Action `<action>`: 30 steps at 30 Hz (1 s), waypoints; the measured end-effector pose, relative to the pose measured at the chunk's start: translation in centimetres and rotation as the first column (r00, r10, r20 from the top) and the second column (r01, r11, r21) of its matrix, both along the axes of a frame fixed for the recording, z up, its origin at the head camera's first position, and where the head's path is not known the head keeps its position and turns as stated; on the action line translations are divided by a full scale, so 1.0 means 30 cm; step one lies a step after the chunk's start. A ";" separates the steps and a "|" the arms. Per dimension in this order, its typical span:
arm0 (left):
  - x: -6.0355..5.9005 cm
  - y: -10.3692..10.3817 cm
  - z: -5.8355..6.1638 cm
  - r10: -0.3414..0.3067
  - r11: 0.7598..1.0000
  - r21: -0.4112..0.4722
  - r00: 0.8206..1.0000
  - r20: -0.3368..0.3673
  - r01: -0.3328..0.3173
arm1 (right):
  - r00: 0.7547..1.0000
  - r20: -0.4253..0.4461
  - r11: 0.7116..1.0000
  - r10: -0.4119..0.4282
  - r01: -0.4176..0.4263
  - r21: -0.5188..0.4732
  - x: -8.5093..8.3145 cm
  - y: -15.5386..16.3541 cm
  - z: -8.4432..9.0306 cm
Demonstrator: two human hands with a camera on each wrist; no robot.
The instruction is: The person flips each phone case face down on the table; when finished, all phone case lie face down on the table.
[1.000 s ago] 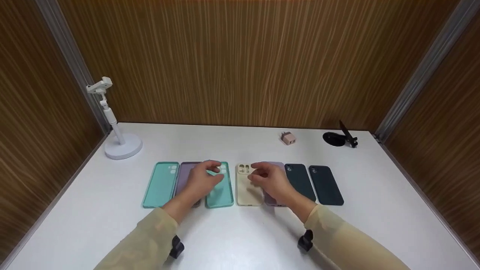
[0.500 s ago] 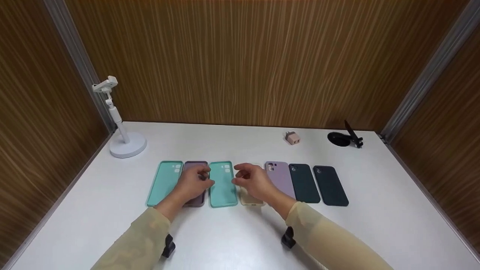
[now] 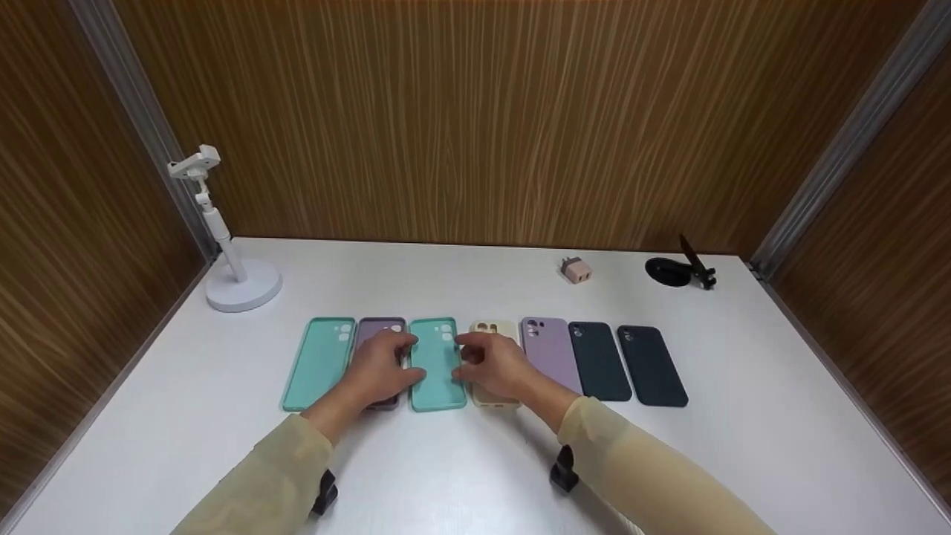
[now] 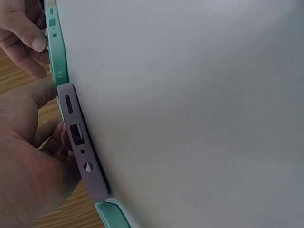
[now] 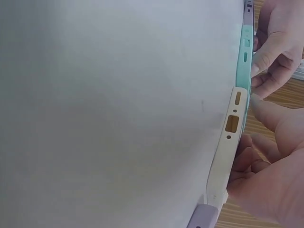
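Both hands have slid to the left along the row since a second ago, and the right hand (image 3: 494,365) has left the light purple case and now sits over the cream case (image 3: 492,331).

Nearest to the person are two yellow sleeves, each with a black strap at the wrist. Past them is the white table (image 3: 475,461) and the two hands, close together.

The left hand (image 3: 380,365) lies on the dark purple case (image 3: 380,325), with its thumb reaching to the left edge of the middle green case (image 3: 438,364). Its fingers are loosely bent; I cannot tell if they pinch anything. The right hand has its fingers bent too, and they touch the right edge of the same green case. That green case lies flat on the table, between the dark purple case and the cream case, with a hand at each side.

Seven cases lie flat in one row. From left to right: a green case (image 3: 318,362), the dark purple one, the middle green one, the cream one, a light purple case (image 3: 548,349), and two dark cases (image 3: 598,360) (image 3: 651,364).

Farther back stand a white phone stand (image 3: 223,253) on the left, a small pink plug (image 3: 576,270), and a black stand (image 3: 680,270) on the right. Brown wooden walls close in the back and sides.
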State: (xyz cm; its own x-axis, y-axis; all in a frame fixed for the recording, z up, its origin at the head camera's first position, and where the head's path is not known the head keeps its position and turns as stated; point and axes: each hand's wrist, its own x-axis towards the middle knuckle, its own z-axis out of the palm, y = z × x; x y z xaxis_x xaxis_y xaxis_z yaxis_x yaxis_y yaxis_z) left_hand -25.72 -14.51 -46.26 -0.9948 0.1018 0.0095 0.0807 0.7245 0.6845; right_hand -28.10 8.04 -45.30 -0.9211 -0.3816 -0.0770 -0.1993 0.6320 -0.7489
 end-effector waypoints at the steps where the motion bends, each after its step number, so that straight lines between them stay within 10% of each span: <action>1: 0.001 0.000 0.000 -0.001 1.000 -0.003 1.000 0.002 0.001 | 1.000 0.000 1.000 0.001 -0.001 0.004 0.000 0.000 -0.001; 30: 0.000 -0.004 -0.003 -0.043 0.998 -0.035 0.999 0.011 0.043 | 0.999 -0.020 0.999 0.031 -0.032 -0.014 -0.001 0.018 -0.017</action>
State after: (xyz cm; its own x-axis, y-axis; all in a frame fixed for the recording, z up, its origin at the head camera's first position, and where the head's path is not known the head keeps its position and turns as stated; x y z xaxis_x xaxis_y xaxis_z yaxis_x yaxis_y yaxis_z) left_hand -25.71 -14.62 -46.34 -0.9895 0.1443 -0.0048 0.1053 0.7439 0.6599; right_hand -28.14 8.57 -45.79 -0.9099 -0.4114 -0.0535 -0.2336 0.6145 -0.7535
